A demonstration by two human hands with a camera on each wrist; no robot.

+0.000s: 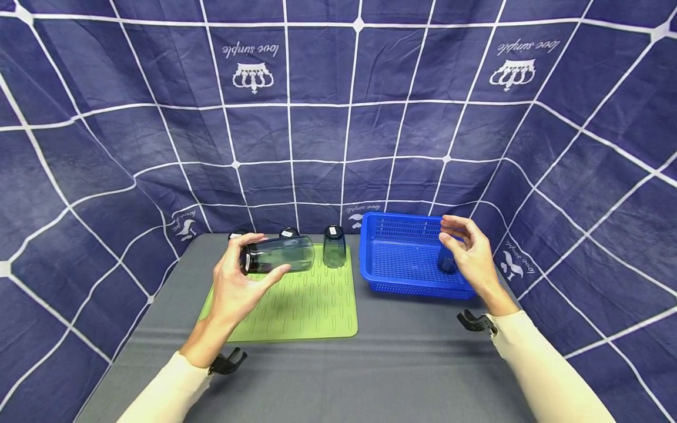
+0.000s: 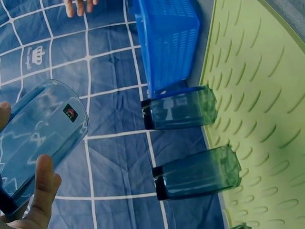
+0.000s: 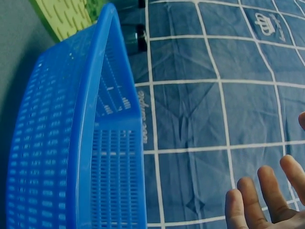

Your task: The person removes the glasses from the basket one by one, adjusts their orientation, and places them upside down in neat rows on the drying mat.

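My left hand (image 1: 235, 288) grips a bluish clear drinking glass (image 1: 282, 254) held on its side above the green mat, its dark base toward the palm. In the left wrist view this glass (image 2: 38, 138) shows a small dark label. My right hand (image 1: 472, 255) is over the right end of the blue basket (image 1: 370, 276), fingers loosely bent and holding nothing. Just beside that hand, another glass (image 1: 446, 261) stands in the basket, partly covered by it. In the right wrist view, the right hand's fingers (image 3: 274, 191) are spread apart beside the basket (image 3: 83, 143).
A green ribbed mat (image 1: 317, 317) lies on the grey table (image 1: 402, 364). Along its back edge stand several upside-down glasses, one glass (image 1: 334, 249) at the right corner and another glass (image 1: 289, 232) behind the held one. A blue checked cloth (image 1: 328, 135) hangs behind.
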